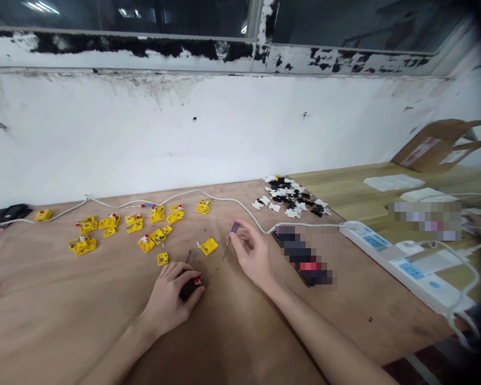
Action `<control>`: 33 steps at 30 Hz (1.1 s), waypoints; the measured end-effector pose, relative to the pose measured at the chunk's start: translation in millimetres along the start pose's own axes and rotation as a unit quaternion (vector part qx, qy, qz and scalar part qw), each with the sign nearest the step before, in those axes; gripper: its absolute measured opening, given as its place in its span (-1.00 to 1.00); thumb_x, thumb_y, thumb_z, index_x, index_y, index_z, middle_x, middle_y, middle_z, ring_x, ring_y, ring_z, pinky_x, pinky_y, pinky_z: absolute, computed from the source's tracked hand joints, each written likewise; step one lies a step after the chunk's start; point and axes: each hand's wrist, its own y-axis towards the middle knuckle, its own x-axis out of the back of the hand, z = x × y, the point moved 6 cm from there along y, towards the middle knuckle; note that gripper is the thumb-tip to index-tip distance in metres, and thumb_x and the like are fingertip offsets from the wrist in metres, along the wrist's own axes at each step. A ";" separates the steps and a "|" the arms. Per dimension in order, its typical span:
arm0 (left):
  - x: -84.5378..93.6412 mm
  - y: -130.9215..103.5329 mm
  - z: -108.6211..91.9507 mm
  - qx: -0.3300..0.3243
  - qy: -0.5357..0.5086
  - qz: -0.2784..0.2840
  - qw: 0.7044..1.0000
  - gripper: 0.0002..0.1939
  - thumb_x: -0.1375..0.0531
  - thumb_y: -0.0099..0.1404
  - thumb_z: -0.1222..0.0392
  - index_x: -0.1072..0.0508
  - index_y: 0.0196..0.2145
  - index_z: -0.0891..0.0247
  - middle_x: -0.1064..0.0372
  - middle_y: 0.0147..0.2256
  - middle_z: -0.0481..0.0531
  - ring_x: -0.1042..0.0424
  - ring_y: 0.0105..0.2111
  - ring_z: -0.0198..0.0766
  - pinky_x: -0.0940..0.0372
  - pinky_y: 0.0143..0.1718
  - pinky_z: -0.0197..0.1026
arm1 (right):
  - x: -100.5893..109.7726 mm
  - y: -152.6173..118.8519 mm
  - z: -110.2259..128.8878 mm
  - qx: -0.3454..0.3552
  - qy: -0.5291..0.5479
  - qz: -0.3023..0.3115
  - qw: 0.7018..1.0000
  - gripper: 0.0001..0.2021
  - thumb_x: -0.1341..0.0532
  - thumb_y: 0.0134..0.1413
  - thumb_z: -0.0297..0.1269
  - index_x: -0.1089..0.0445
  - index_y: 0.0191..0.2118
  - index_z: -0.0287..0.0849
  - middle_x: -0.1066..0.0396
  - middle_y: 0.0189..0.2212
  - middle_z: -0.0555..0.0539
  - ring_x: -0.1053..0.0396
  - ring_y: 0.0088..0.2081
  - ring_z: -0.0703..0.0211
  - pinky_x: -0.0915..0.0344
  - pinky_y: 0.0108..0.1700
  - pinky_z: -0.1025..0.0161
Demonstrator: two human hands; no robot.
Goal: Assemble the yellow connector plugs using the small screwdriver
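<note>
My right hand point(251, 254) is closed around a small screwdriver point(235, 226) with a purple handle, its thin shaft pointing down toward the wooden tabletop. My left hand point(172, 297) rests low over the table, fingers and thumb curled about a small red-and-white part point(198, 280); the rest of that part is hidden. Between the hands and slightly beyond them lies a yellow plastic shell point(209, 246). A smaller yellow piece point(162, 259) sits just behind my left fingers, with tiny metal bits point(189, 255) close by.
Several opened yellow casings with red-and-white parts point(134, 223) spread across the back left. A second screwdriver point(144, 206) lies behind them, near a white cable point(224, 199). Black and white pieces point(291, 197) form a pile. A phone point(294, 251) and power strip point(409, 270) lie right.
</note>
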 end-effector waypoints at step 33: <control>-3.5 0.3 -1.3 -0.012 -0.008 0.035 0.999 -0.87 -0.24 0.37 0.10 -0.60 -0.27 0.12 -0.44 -0.41 -0.03 -0.32 -0.28 -0.20 -0.15 -0.07 -0.03 | -28.1 -37.6 16.1 0.058 0.065 0.042 0.995 -0.62 -0.32 0.17 -0.43 -0.42 0.09 0.01 -0.52 -0.13 -0.08 -0.56 -0.28 0.18 -0.56 -0.21 0.26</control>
